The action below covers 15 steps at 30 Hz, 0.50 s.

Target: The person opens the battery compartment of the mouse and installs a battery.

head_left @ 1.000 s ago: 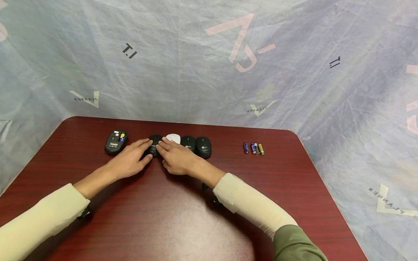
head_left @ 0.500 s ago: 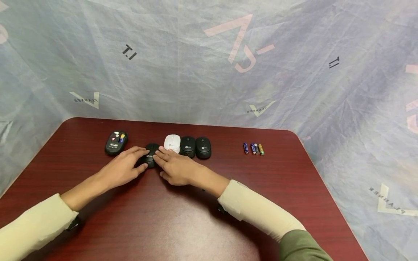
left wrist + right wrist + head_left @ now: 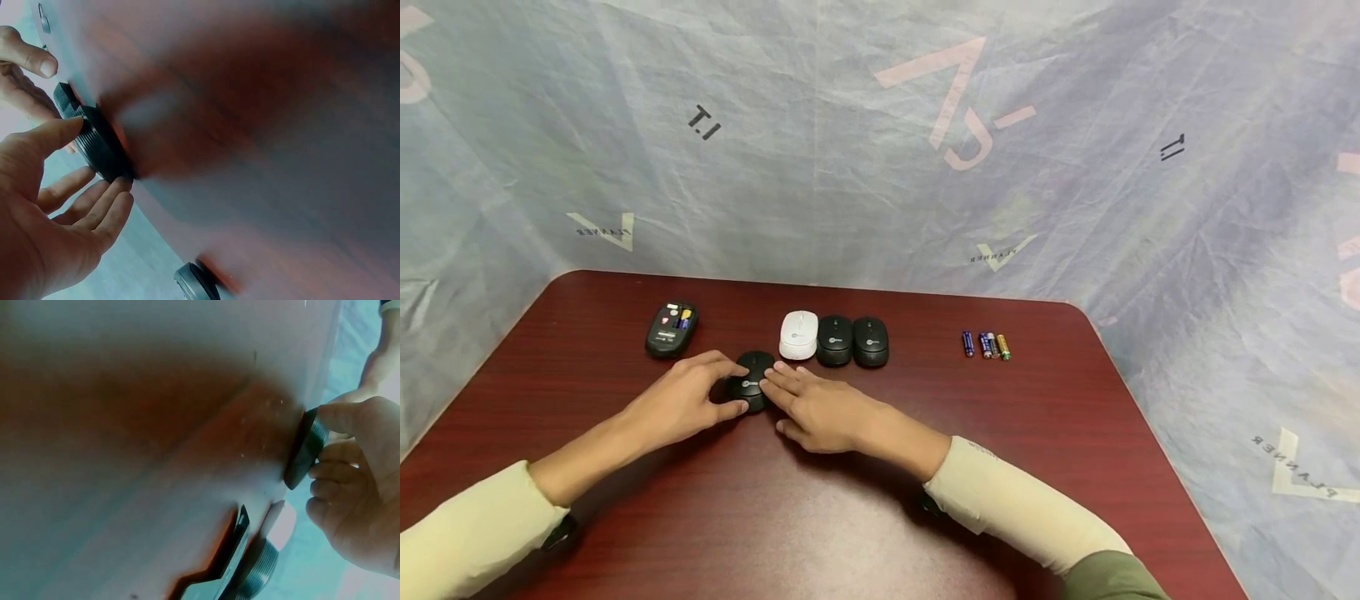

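A black computer mouse (image 3: 756,367) lies logo side up on the table between the two hands. My left hand (image 3: 681,398) grips it from the left, with the thumb at its near end and the fingers along its side. In the left wrist view that thumb touches the ribbed edge of the black mouse (image 3: 103,147). My right hand (image 3: 827,412) lays its nearly straight fingertips against the mouse's right side, its thumb held apart from it in the head view. The right wrist view shows the black mouse (image 3: 306,447) edge-on beside the right fingers.
Behind the right hand stand a white mouse (image 3: 798,335) and two black mice, the middle one (image 3: 835,340) and the right one (image 3: 871,341), in a row. An upturned mouse (image 3: 672,329) with its battery bay uncovered lies far left. Several small batteries (image 3: 987,345) lie at right.
Both hands have drawn the black mouse out of the row's left end and toward the person. The white mouse now shows fully. The other mice and the batteries stay put.
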Tool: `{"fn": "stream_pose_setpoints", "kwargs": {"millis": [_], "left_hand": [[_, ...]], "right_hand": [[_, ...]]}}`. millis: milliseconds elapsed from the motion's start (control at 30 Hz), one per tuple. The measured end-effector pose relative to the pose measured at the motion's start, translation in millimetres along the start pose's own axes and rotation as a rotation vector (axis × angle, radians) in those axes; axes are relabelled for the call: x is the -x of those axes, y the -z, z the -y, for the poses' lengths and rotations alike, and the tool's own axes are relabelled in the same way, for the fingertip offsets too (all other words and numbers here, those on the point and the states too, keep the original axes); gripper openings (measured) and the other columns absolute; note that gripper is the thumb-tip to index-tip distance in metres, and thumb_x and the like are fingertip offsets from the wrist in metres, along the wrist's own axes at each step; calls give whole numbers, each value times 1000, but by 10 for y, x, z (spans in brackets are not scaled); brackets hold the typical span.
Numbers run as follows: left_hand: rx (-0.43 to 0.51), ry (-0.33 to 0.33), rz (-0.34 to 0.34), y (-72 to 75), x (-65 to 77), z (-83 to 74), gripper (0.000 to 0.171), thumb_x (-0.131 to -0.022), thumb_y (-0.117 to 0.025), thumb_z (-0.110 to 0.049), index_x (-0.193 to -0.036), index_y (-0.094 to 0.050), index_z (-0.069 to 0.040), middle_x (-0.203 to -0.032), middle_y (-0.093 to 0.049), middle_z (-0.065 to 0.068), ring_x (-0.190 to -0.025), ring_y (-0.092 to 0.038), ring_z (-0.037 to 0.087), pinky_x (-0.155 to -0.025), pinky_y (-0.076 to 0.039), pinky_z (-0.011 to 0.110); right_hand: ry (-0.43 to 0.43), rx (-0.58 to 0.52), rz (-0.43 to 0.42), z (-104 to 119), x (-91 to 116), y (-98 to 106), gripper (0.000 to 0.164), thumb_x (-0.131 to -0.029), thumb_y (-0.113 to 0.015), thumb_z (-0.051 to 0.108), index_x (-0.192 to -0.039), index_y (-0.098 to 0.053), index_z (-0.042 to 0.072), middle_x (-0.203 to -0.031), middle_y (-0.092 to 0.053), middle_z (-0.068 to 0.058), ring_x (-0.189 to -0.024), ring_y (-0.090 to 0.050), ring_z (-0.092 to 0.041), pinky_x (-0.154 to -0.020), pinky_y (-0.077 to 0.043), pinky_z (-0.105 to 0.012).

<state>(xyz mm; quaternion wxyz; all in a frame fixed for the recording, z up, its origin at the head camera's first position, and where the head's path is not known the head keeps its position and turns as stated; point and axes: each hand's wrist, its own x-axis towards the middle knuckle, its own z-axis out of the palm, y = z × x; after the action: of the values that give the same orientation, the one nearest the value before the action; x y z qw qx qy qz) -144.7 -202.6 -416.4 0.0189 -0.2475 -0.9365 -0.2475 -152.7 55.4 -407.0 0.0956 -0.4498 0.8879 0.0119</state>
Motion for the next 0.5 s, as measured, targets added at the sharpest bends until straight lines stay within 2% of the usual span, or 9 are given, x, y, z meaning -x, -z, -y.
{"fn": "stream_pose_setpoints", "kwargs": {"millis": [300,500], "left_hand": [[19,-9,-15,-41,119,-102,44,-93,-95,-24,-128,-80,-2,-122,-78,9,-110,-78,27,-96,-67,54],[50,16,-34,-94,201,-114,49,-92,-95,-22,-133,-77,-3,-131,-76,15,-115,-79,30,-99,-66,56]], "right_hand": [[3,-54,-16,88,166,-51,67,-121,-53,36,-178,-32,10,-187,-30,-9,-176,-24,-23,-143,-26,-38],[-29,-81,-59,97,181,-78,66,-120,-52,31,-177,-33,5,-184,-36,-15,-173,-34,-27,-141,-33,-40]]}}
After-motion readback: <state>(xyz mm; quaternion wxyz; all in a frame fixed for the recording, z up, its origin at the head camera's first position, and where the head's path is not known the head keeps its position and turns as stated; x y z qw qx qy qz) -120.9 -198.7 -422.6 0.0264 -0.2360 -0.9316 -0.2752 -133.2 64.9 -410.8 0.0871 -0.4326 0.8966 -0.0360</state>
